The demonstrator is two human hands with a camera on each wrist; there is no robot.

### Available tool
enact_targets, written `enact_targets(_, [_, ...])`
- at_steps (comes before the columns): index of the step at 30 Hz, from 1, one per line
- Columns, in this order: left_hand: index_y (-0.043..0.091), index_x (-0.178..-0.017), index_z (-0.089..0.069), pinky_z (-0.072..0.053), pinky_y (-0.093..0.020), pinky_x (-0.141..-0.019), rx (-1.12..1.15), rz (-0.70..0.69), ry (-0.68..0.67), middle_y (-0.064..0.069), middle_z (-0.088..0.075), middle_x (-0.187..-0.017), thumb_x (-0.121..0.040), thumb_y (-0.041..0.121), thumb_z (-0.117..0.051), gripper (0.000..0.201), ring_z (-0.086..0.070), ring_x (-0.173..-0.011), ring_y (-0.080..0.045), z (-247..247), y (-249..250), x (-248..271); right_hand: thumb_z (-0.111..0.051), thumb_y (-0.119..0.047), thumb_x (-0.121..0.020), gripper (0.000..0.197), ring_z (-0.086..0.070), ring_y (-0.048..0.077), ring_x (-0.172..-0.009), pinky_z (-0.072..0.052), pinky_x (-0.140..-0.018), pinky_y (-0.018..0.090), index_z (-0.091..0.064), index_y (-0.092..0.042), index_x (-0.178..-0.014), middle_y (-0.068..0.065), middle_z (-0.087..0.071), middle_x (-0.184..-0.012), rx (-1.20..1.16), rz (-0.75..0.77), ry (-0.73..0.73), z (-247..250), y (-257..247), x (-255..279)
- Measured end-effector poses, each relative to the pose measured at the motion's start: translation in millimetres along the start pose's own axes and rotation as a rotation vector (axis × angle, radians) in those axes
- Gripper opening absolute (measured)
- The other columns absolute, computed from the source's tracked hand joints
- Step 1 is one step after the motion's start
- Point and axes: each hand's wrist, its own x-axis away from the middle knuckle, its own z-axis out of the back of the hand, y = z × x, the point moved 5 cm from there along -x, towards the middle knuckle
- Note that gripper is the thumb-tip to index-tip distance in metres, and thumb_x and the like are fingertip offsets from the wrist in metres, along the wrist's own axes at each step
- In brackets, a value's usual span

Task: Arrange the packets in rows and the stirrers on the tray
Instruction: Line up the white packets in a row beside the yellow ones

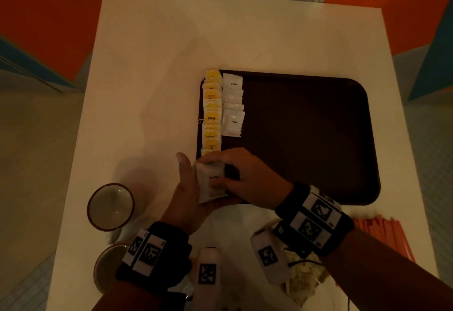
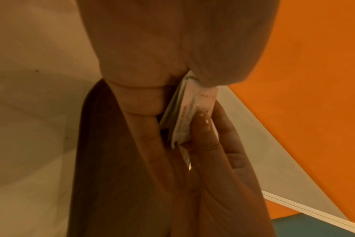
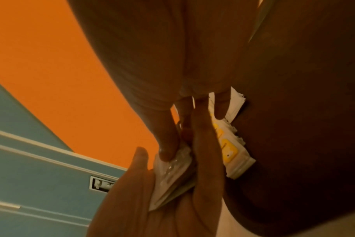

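A dark brown tray lies on the white table. Along its left edge runs a row of yellow packets, and beside it a shorter row of white coffee packets. At the tray's near left corner my left hand cradles a small stack of white coffee packets, palm up. My right hand pinches the top packet of that stack, thumb on its face. The left wrist view shows the stack edge-on between both hands; the right wrist view shows it next to the yellow row. Orange stirrers lie right of my right wrist.
A white cup stands on the table left of my left hand, with a second round dish nearer me. A crumpled pale wrapper lies under my right forearm. Most of the tray's floor right of the rows is bare.
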Motion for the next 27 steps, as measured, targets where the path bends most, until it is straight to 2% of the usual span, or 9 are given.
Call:
enact_targets(2, [0.025, -0.119, -0.055, -0.058, -0.047, -0.07, -0.017, -0.015, 0.006, -0.005, -0.073, -0.102, -0.07, 0.071, -0.022, 0.075, -0.069, -0.093, -0.028, -2.7, 0.4, 0.3, -0.068, -0.016, -0.082, 0.04, -0.042, -0.005, -0.108, -0.031, -0.093, 0.001, -0.057, -0.015, -0.12, -0.001, -0.057, -0.122, -0.063, -0.023, 0.035, -0.3, 1.2, 2.5])
enact_targets(5, [0.026, -0.132, -0.046, -0.057, -0.047, -0.075, -0.043, -0.059, 0.024, -0.003, -0.069, -0.112, -0.076, 0.069, -0.022, 0.074, -0.066, -0.102, -0.027, -4.9, 0.4, 0.9, -0.072, -0.016, -0.076, 0.037, -0.044, 0.012, -0.11, -0.037, -0.097, 0.022, -0.057, -0.018, -0.11, -0.004, -0.052, -0.116, -0.002, -0.084, 0.104, -0.8, 6.0, 6.7])
enact_targets(7, [0.027, -0.135, -0.043, -0.057, -0.046, -0.073, -0.063, -0.067, 0.014, 0.0, -0.07, -0.11, -0.077, 0.069, -0.021, 0.075, -0.067, -0.101, -0.025, -6.7, 0.1, 0.5, -0.073, -0.018, -0.075, 0.039, -0.046, 0.015, -0.109, -0.041, -0.097, 0.03, -0.056, -0.019, -0.11, -0.002, -0.052, -0.115, -0.019, -0.144, 0.109, -1.0, 8.9, 8.6])
enact_targets(11, [0.034, -0.138, -0.037, -0.057, -0.042, -0.065, -0.107, -0.081, -0.016, 0.008, -0.071, -0.103, -0.069, 0.071, -0.021, 0.08, -0.069, -0.095, -0.021, -10.0, 3.8, 2.3, -0.073, -0.015, -0.077, 0.046, -0.053, 0.01, -0.104, -0.047, -0.089, 0.02, -0.052, -0.018, -0.117, -0.006, -0.053, -0.11, -0.175, -0.204, 0.062, -5.8, 10.4, 9.9])
enact_targets(14, [0.04, -0.141, -0.029, -0.058, -0.043, -0.07, -0.136, -0.103, -0.032, 0.011, -0.068, -0.11, -0.065, 0.073, -0.022, 0.083, -0.067, -0.099, -0.02, -11.4, 6.1, 2.2, -0.072, -0.004, -0.075, 0.049, -0.058, 0.003, -0.092, -0.051, -0.075, 0.011, -0.05, -0.014, -0.117, -0.012, -0.054, -0.103, -0.444, -0.271, 0.077, -7.4, 11.2, 13.2])
enact_targets(17, [0.04, -0.143, -0.025, -0.057, -0.04, -0.078, -0.149, -0.153, -0.03, 0.006, -0.061, -0.121, -0.062, 0.074, -0.025, 0.087, -0.065, -0.105, -0.019, -13.3, 9.5, -1.9, -0.071, -0.002, -0.076, 0.041, -0.061, 0.007, -0.096, -0.054, -0.08, 0.017, -0.054, -0.01, -0.113, -0.004, -0.059, -0.106, -0.502, -0.244, 0.111, -7.3, 12.1, 14.7])
enact_targets(22, [0.033, -0.138, -0.037, -0.057, -0.035, -0.08, -0.2, -0.186, -0.01, -0.004, -0.065, -0.118, -0.069, 0.07, -0.026, 0.08, -0.066, -0.103, -0.019, -13.1, 12.9, -6.1, -0.063, 0.002, -0.081, 0.034, -0.058, -0.011, -0.09, -0.047, -0.075, 0.008, -0.053, -0.014, -0.109, -0.013, -0.057, -0.1, -0.496, -0.179, 0.195, -1.7, 11.6, 16.1])
enact_targets(25, [0.019, -0.128, -0.049, -0.055, -0.035, -0.087, -0.348, -0.299, 0.061, -0.008, -0.064, -0.116, -0.083, 0.057, -0.033, 0.061, -0.065, -0.104, -0.019, -9.2, 20.7, -9.6, -0.064, 0.002, -0.081, 0.034, -0.059, -0.009, -0.088, -0.05, -0.072, 0.01, -0.052, -0.022, -0.102, -0.01, -0.057, -0.1, -0.542, -0.193, 0.33, 15.9, 22.2, 11.8])
enact_targets(27, [0.015, -0.116, -0.059, -0.054, -0.035, -0.087, -0.557, -0.434, 0.2, -0.007, -0.066, -0.108, -0.095, 0.035, -0.043, 0.033, -0.065, -0.099, -0.02, -2.4, 33.1, -14.9, -0.065, 0.0, -0.081, 0.034, -0.061, 0.005, -0.094, -0.057, -0.073, 0.024, -0.051, -0.027, -0.097, 0.0, -0.058, -0.105, -0.632, -0.268, 0.404, 24.9, 39.7, 4.8])
